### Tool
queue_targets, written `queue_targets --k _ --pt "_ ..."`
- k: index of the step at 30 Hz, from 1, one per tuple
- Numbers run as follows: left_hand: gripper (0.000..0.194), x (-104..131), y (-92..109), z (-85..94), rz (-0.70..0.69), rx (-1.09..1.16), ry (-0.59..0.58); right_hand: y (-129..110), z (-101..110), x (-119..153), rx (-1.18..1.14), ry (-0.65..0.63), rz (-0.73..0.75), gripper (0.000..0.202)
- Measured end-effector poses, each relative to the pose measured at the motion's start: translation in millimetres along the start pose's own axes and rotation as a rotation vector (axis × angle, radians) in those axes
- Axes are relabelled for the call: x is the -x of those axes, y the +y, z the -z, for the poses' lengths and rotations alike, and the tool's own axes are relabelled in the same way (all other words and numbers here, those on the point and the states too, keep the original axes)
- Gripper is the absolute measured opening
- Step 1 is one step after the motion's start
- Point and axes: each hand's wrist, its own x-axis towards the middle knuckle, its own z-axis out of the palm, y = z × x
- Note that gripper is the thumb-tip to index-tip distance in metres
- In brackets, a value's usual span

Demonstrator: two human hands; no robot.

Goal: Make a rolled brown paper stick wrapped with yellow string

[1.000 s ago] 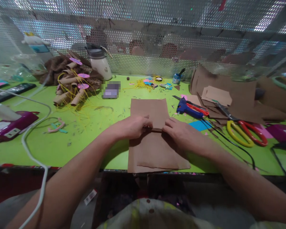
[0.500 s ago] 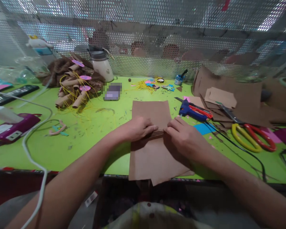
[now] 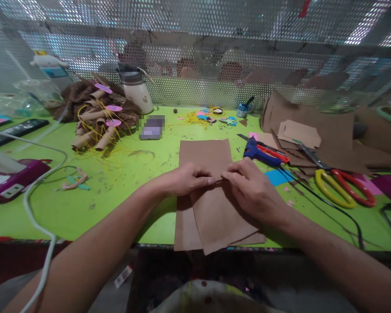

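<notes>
Brown paper sheets (image 3: 205,152) lie on the green table, their lower ends reaching its front edge. Over them, my left hand (image 3: 193,179) pinches a narrow folded strip of the top brown sheet (image 3: 221,217) between thumb and fingers. My right hand (image 3: 247,184) pinches the same fold just to the right, its fingertips close to the left thumb. The top sheet hangs down from the fold toward me, slanting to the right over the sheets beneath.
A blue glue gun (image 3: 260,153) and large scissors (image 3: 334,174) lie right, before brown paper pieces (image 3: 313,117). Paper rolls with yellow strings (image 3: 107,137), a phone (image 3: 152,127) and a flask (image 3: 137,91) stand back left. A white cable (image 3: 32,213) crosses the left side.
The fold between my hands looks narrower and tighter. The top sheet's lower part has swung right, baring more of the sheet beneath at left. The view has shifted slightly.
</notes>
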Motion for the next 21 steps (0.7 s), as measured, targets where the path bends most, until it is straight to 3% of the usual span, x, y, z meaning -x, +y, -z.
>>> queue_targets --k 6,9,13,21 --pt "0.037 2.4 5.2 0.1 -0.013 0.025 -0.009 6.3 9.1 -1.9 -0.474 -0.029 -0.213 0.043" --pt "0.038 3.3 7.7 -2.0 -0.048 0.054 0.002 11.4 12.3 -3.4 -0.661 -0.127 -0.429 0.027" --pt "0.039 2.2 7.2 -4.7 -0.04 0.047 0.039 9.7 9.0 -4.5 -0.732 -0.232 -0.567 0.031" --pt "0.041 3.0 4.8 -0.6 -0.015 -0.022 0.057 8.0 4.0 -4.6 -0.92 -0.196 -0.69 0.031"
